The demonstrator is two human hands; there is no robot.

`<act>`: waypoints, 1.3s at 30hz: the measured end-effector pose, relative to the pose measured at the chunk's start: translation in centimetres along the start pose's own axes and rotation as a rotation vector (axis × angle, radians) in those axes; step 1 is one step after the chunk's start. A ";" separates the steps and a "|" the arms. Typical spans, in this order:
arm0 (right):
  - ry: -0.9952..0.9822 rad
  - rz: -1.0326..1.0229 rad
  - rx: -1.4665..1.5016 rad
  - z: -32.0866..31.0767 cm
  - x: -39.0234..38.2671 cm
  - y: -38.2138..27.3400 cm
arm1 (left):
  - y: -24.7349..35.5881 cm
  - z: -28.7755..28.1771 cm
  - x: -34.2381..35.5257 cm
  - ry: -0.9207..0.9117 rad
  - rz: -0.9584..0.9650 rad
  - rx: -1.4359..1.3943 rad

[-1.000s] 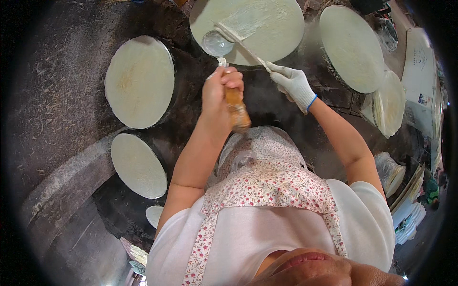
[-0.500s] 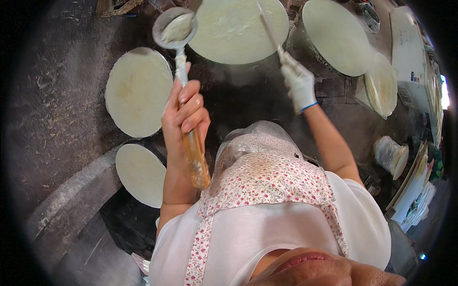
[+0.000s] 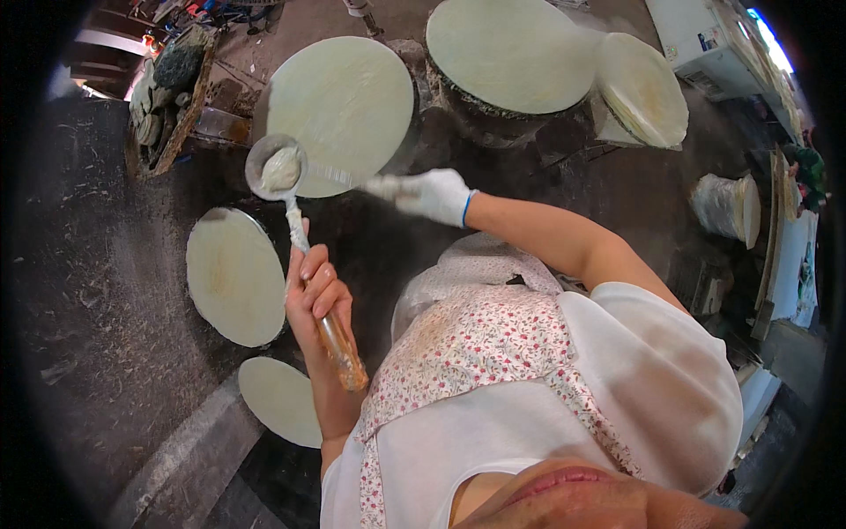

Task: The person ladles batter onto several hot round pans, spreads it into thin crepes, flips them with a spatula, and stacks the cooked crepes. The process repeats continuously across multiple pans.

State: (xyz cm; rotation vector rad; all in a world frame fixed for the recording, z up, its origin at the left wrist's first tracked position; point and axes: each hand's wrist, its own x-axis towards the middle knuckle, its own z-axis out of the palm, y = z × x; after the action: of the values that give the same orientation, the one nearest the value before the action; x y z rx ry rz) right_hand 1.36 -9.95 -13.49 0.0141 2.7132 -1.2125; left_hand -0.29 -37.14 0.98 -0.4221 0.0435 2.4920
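My bare left hand is wrapped round the wooden handle of a metal ladle, held tilted upward. Pale, thick batter sits in its bowl, and more is smeared down the neck. My right hand, in a white glove with a blue cuff, is closed on a thin, pale spatula-like tool, blurred by motion. The tool's end reaches close beside the ladle bowl, over the near edge of a large round pale sheet. From this angle I cannot tell whether tool and ladle touch.
More round pale sheets lie around: a large one at far right, a stack beside it, and two at left. A crate of dark lumps stands far left. A wrapped roll is at right.
My right hand has swung left and nearer, bringing the tool from the far sheet to beside the ladle. The ladle has moved lower and slightly left. The view has shifted too.
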 end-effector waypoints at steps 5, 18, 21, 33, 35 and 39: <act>0.104 0.022 0.370 -5.9 -6.5 5.3 | -8.1 1.1 7.6 0.009 -0.071 0.032; 0.328 0.376 -0.095 -26.3 -14.1 20.5 | -31.1 -1.6 31.3 0.223 0.212 0.670; 0.349 0.220 -0.249 -27.3 -12.4 20.0 | -33.0 -2.5 32.7 0.275 0.257 0.808; 0.290 0.202 -0.096 -29.6 -12.1 21.8 | -30.2 -1.6 31.5 0.231 0.042 0.410; 0.444 0.085 0.303 -29.7 -12.2 22.1 | -28.0 0.0 28.7 -0.037 -0.035 0.077; 0.292 0.120 0.212 -29.4 -10.8 21.5 | -27.8 1.0 27.0 -0.015 0.129 0.291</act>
State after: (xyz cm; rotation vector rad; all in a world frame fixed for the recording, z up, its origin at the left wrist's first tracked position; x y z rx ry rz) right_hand 9.25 26.81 -8.41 0.4056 2.7537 -1.5618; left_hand -5.36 0.91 -4.59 -0.2844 0.4343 2.5615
